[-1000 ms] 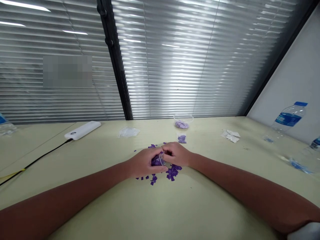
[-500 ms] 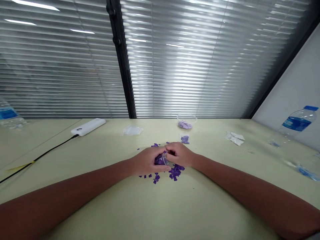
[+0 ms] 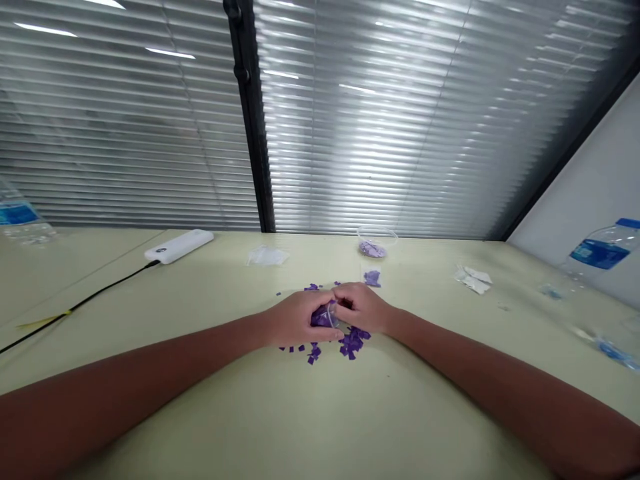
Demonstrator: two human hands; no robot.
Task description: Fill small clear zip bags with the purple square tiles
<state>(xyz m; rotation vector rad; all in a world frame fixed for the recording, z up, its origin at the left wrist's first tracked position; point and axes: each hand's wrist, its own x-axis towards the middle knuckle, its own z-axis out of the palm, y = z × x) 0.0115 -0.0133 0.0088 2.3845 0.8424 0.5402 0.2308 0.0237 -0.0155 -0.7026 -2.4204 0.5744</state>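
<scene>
Spill risk, I'd say: the clear cup (image 3: 323, 316) looks tipped, mouth toward the right hand (image 3: 363, 305), so the purple bits inside could slide out onto the scraps (image 3: 353, 341) on the table (image 3: 350, 413). Too hard a squeeze from the left hand (image 3: 293, 319) might buckle the wall, if it's thin. Cup sits between left thumb and fingers, thumb on the near side, fingers round the far side, gripping. Right fingers curl in at the rim; from here I can't tell if they pinch a bit, the rim, or nothing.
</scene>
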